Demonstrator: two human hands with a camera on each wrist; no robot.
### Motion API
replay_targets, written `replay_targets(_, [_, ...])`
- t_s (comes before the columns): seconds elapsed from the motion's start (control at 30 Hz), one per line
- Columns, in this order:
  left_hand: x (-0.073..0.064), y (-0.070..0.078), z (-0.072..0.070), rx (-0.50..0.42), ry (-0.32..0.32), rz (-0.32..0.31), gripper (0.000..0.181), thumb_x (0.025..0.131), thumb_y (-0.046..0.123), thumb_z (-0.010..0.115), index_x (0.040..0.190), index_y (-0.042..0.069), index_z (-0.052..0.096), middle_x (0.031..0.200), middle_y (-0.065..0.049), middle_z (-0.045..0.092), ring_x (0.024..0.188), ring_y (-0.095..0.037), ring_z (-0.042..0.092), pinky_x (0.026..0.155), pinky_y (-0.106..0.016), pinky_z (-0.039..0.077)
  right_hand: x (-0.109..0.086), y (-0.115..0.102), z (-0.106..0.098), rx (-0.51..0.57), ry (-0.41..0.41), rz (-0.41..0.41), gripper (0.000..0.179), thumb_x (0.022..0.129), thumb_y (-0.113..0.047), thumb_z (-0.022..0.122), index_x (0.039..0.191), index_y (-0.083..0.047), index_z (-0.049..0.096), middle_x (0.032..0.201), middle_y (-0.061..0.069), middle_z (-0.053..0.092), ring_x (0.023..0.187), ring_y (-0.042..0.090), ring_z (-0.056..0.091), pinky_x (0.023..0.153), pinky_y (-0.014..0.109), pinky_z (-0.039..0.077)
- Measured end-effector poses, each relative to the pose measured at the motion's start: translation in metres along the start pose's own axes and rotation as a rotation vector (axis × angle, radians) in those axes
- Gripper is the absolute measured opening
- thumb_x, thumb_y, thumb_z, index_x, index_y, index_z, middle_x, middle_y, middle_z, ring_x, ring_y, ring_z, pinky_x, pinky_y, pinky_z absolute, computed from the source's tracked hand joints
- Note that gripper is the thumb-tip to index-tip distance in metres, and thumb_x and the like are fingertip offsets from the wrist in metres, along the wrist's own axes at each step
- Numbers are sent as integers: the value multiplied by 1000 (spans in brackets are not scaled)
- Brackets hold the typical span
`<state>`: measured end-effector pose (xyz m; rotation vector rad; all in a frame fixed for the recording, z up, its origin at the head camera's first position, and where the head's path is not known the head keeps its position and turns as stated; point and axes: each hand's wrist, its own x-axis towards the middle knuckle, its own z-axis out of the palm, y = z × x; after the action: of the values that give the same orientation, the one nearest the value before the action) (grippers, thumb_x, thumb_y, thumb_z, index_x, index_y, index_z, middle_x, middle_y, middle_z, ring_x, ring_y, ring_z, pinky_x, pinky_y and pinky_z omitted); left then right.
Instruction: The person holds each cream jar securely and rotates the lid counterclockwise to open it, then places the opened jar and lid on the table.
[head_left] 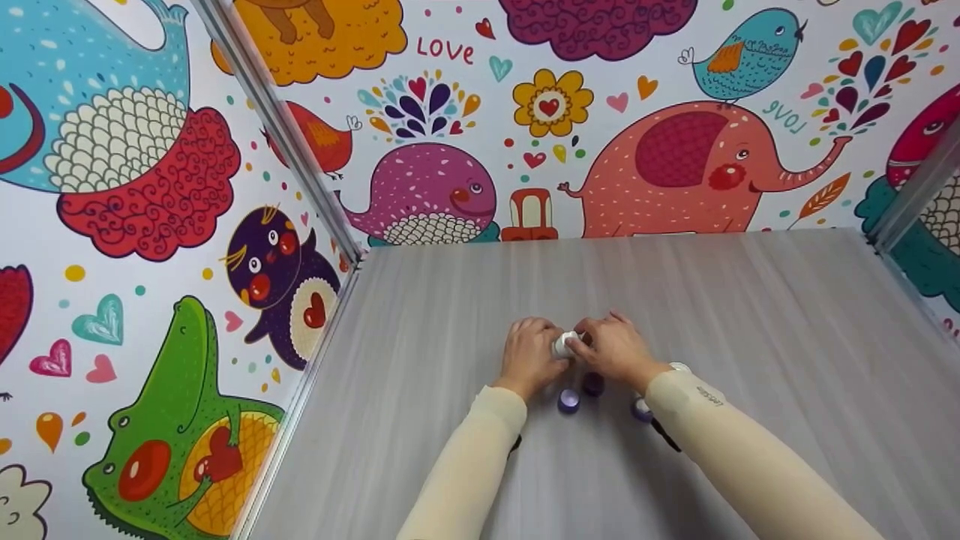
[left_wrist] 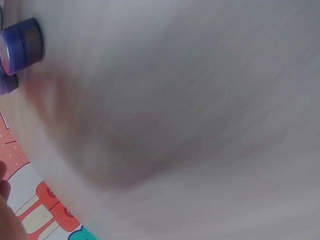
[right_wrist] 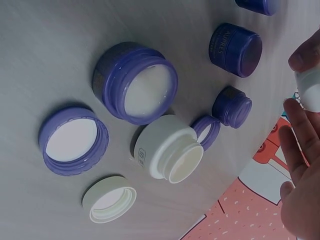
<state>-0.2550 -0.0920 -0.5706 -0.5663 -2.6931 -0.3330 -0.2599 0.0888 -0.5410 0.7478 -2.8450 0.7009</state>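
Note:
A small white jar (head_left: 566,344) sits between both hands above the table. My left hand (head_left: 530,351) grips its left side with curled fingers. From the right, my right hand (head_left: 616,346) pinches it, thumb against the near side. The right wrist view shows only part of this white jar (right_wrist: 311,90), at the right edge beside the fingers. Just below the hands stand two small purple jars, one with a shiny lilac top (head_left: 568,400) and one darker (head_left: 593,384). Little of my left hand (left_wrist: 9,225) shows in the left wrist view.
Near the right forearm are an open purple jar (right_wrist: 150,92) of white cream, an uncapped white jar (right_wrist: 155,147), a purple lid (right_wrist: 45,145), a white lid (right_wrist: 92,197) and another purple ring-shaped lid (right_wrist: 214,135). Printed panels (head_left: 435,187) border the grey table (head_left: 420,300).

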Motion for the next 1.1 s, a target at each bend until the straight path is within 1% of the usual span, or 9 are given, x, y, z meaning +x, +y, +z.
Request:
replay_targets(0.17, [0,0,1,0,-1,-2,39,71,40,83,102,16,77,103,3,69,103,-16,60,97,-34,40,0,1,1,14,16,-37,29,91,-31,70,104,-5,70,90,5,71,89,27,64,111,56,26])
replay_targets(0.3, [0,-1,2,12,7,4,39,70,39,84,101,17,78,102,3,68,101,-16,61,96,-34,41,0,3,3,26,41,-91,30,85,-26,75,106,-5,69,94,6,71,91,27,64,110,56,28])
replay_targets(0.4, [-1,-1,2,12,17,7,38,70,38,84,101,17,78,101,3,68,100,-17,61,95,-35,42,0,4,3,34,60,-129,32,83,-24,76,105,-3,68,95,9,71,94,29,65,109,57,30])
replay_targets(0.5, [-1,-1,1,5,23,10,36,71,37,84,101,17,78,101,3,68,100,-17,61,96,-35,42,0,5,3,37,71,-148,31,83,-23,75,104,-2,68,95,10,71,94,30,66,108,57,31])
replay_targets(0.9, [-1,-1,2,-7,19,5,35,72,36,83,100,17,78,100,3,68,99,-17,61,96,-35,42,0,5,2,38,57,-138,32,83,-25,75,105,-2,69,95,10,71,93,29,65,108,57,31])
replay_targets(1.1, [0,1,-1,-5,-38,-29,37,74,36,83,105,17,77,105,4,68,103,-16,60,99,-35,40,-1,3,0,40,40,-112,35,85,-27,74,108,-2,68,97,8,71,95,29,65,109,56,30])
